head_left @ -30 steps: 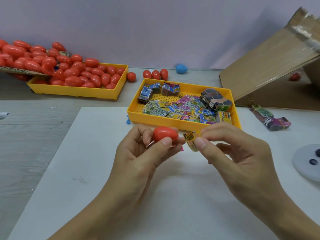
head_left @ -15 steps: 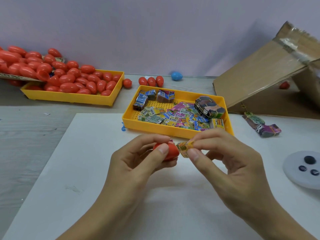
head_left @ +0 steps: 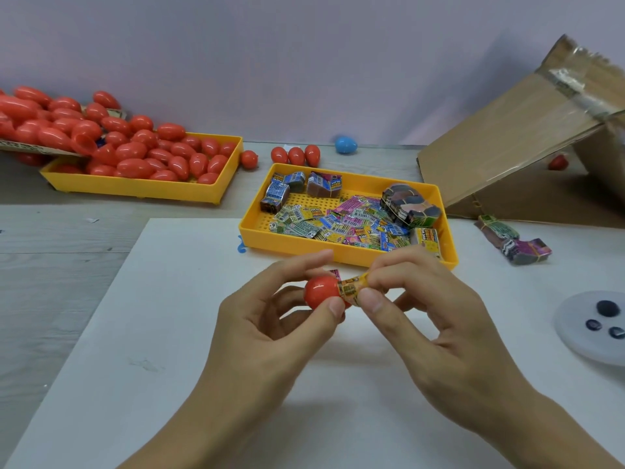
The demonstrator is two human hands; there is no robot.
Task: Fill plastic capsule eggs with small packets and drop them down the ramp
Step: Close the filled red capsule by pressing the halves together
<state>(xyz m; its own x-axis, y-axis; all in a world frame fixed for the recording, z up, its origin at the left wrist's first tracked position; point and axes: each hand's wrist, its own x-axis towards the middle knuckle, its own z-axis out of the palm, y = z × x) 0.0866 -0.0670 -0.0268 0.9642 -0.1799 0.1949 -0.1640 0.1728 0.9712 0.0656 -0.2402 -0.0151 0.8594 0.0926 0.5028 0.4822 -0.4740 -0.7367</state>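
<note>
We are right over the white board, and both hands meet just in front of the packet tray. Our left hand grips a red capsule egg between thumb and curled fingers, its open end turned toward the right. Our right hand pinches a rolled yellow packet between thumb and forefinger, and the packet's end sits right at the egg's mouth; how far it is in, we cannot tell. The two hands are close together, fingertips almost touching around the egg. Behind them, the packet tray holds loose colourful packets and a few banded bundles. Left of that tray and further back sits a second yellow tray, heaped with red eggs. Three more red eggs and a blue egg lie behind the packet tray. To its right the cardboard ramp slopes up, with a banded bundle lying near its foot, and a grey disc rests at the right edge.
</note>
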